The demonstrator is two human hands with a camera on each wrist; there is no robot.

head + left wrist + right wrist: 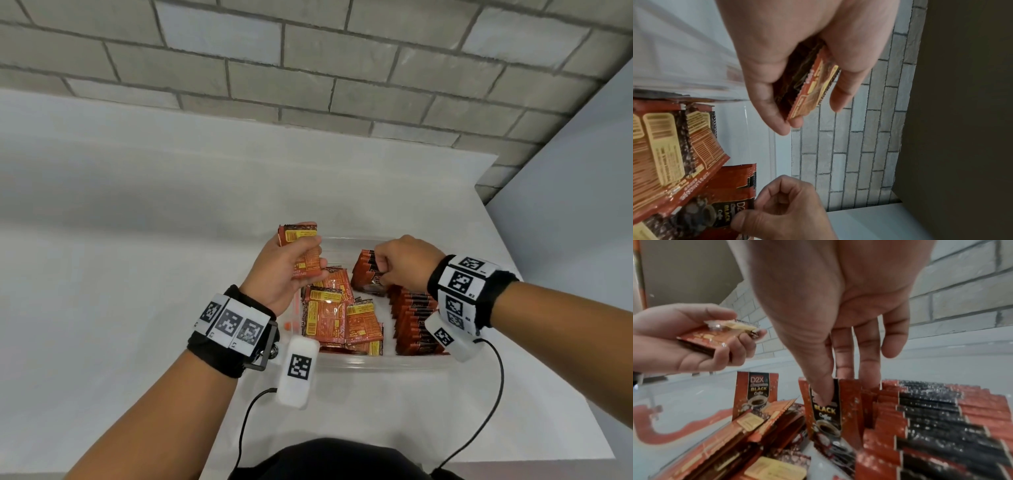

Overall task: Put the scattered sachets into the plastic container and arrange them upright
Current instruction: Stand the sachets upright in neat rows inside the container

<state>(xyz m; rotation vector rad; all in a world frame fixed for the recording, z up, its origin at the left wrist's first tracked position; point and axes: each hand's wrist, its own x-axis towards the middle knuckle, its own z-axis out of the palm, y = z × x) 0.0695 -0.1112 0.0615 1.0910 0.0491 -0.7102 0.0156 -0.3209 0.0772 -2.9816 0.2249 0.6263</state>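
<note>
A clear plastic container (376, 359) stands on the white table (137, 274). Along its right side, red and black coffee sachets stand upright in a row (414, 318). Several loose sachets (335, 318) lie flat in its left half. My left hand (311, 260) grips a small stack of sachets (301, 236) above the container's far left corner; the stack (812, 84) sits between thumb and fingers. My right hand (382, 270) pinches an upright sachet (826, 410) at the far end of the row, thumb in front, fingers behind it.
A grey brick wall (308, 68) rises behind the table. The table's right edge (548, 325) runs close to the container, with a pale panel (582, 205) beyond. An orange latch (291, 325) shows on the container's left side. Cables hang from both wrists near the front edge.
</note>
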